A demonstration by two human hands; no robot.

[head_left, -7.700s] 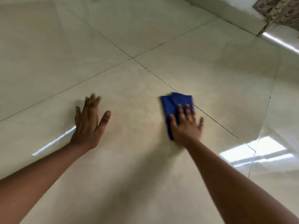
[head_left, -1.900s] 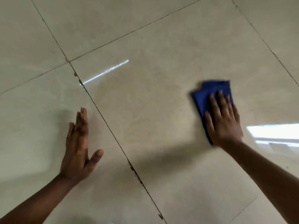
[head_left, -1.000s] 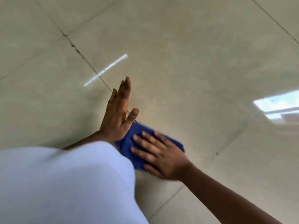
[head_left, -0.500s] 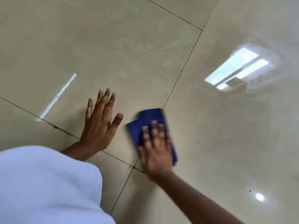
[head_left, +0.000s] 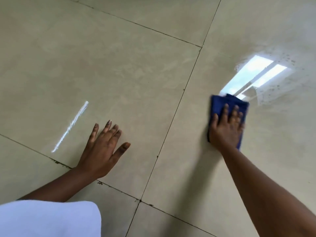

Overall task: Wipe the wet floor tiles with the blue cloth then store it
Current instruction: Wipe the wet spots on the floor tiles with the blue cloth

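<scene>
Right hand presses the blue cloth on the tiles, left hand braces flat.

The right hand lies palm down on the folded cloth, fingers spread and pinning it to the floor tiles, not gripping it. Just beyond its fingertips a wet patch shows a bright window glare. The left hand, well apart across a grout line, rests open and empty on the tile. White clothing fills the corner near the left forearm.

Blue cloth folded, flat on glossy beige floor tiles, pinned under right hand; wet speckled patch just beyond fingertips.
</scene>
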